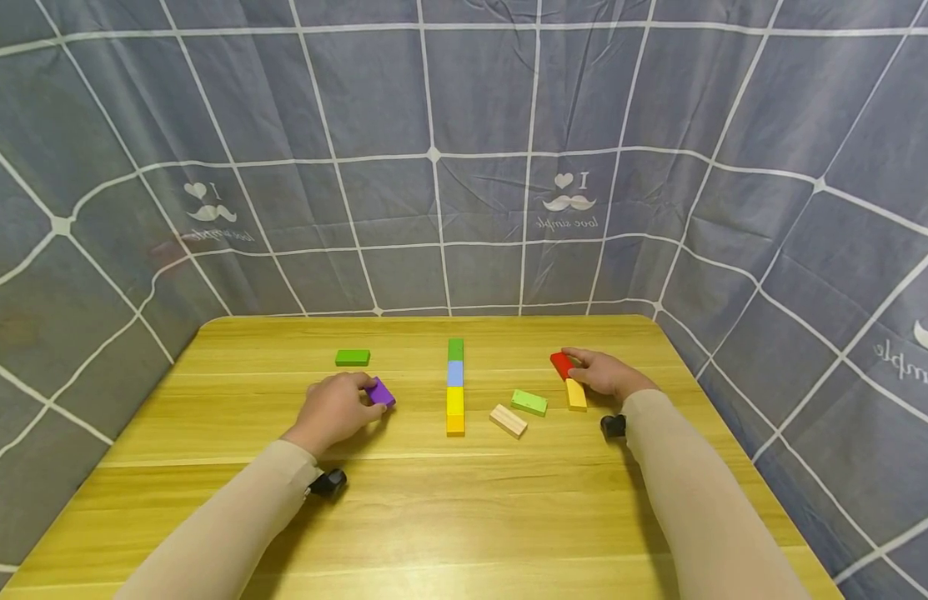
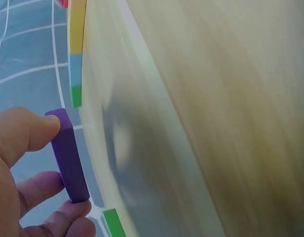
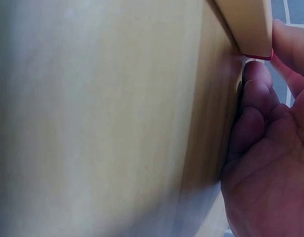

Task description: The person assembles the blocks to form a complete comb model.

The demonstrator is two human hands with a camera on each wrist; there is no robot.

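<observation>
My left hand (image 1: pixel 334 412) pinches a purple block (image 2: pixel 70 158) between thumb and fingertips, and in the left wrist view it is held off the tabletop. Over on the right, my right hand (image 1: pixel 606 374) has its fingers at both ends of a red block (image 1: pixel 560 364). An orange-yellow block (image 1: pixel 576 396) lies end to end with the red one, at a slight angle. In the right wrist view that orange-yellow block (image 3: pixel 248 24) hides most of the red. Between the hands runs a straight row of blocks: green (image 1: pixel 455 349), blue (image 1: pixel 455 373), yellow (image 1: pixel 454 400) and orange-yellow (image 1: pixel 455 426).
A green block (image 1: pixel 353 357) lies beyond the left hand. Right of the row are a light green block (image 1: pixel 529 403) and a plain wood block (image 1: pixel 508 421). A grey checked curtain (image 1: pixel 479 208) surrounds the wooden table (image 1: pixel 448 517) at its back and sides.
</observation>
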